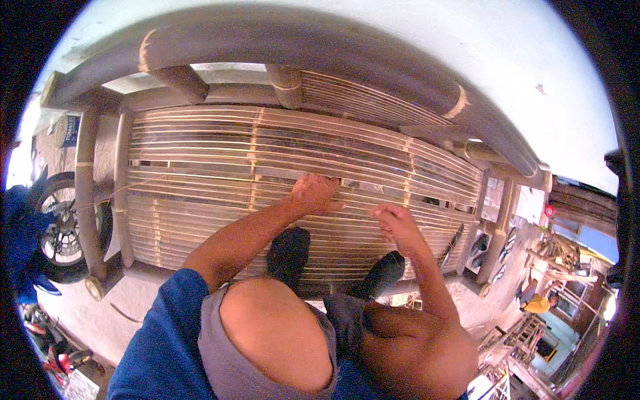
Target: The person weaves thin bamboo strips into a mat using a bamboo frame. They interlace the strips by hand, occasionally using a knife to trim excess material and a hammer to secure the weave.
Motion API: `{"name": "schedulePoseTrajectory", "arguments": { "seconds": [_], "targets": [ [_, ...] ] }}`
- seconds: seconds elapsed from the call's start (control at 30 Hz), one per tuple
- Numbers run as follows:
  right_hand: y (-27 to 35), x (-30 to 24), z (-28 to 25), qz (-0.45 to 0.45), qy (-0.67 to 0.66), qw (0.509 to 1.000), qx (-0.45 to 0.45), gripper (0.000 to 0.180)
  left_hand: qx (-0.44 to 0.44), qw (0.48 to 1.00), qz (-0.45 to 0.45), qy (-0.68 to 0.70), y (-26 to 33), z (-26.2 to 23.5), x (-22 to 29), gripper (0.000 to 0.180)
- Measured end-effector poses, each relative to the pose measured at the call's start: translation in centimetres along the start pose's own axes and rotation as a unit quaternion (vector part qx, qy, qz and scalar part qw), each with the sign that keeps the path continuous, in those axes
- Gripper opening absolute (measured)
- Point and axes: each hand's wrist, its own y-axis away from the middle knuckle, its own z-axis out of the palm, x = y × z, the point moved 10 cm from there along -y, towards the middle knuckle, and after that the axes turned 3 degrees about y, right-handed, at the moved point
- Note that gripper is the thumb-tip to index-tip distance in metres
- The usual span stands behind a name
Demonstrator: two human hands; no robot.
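Observation:
Beneath me is a bamboo bench seat [200,200] made of long thin slats, with several pale cross bindings. My left hand [317,191] rests on the slats near a lengthwise gap, its fingers curled closed. Whatever it grips is hidden or too small to tell. To its right, my right hand [396,223] hovers just over the slats with thumb and fingers drawn together. Anything between them is too small to make out. A narrow dark tool, perhaps a blade [452,244], lies on the slats at the right end. A thin loose strand [143,183] crosses the left end.
Thick bamboo poles form the bench's backrest [300,40] against a pale wall [500,40]. On the left stand a motorcycle wheel [67,227] and a can [67,130]. Far right, a person in yellow [535,305] is near stacked wooden frames [523,333]. My dark shoes [289,253] are on the bench.

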Motion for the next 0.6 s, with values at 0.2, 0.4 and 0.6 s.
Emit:
{"name": "schedulePoseTrajectory", "arguments": {
  "seconds": [0.2, 0.4, 0.6],
  "targets": [
    [5.3, -8.3, -8.4, -0.164, 0.396, 0.895, 0.122, 0.027, 0.018, 0.998, -0.059, -0.005, -0.1, 0.0, -0.6, 0.063],
    [11.0, -17.6, -22.6, -0.053, 0.673, 0.663, 0.323, 0.037, 0.061, 0.995, -0.081, 0.016, -0.7, 0.7, -1.9, 0.053],
    [14.6, -25.1, -21.2, -0.23, 0.72, 0.396, 0.522, 0.027, 0.128, 0.989, -0.065, 0.039, -0.2, 0.4, -2.4, 0.043]
  ]
}}
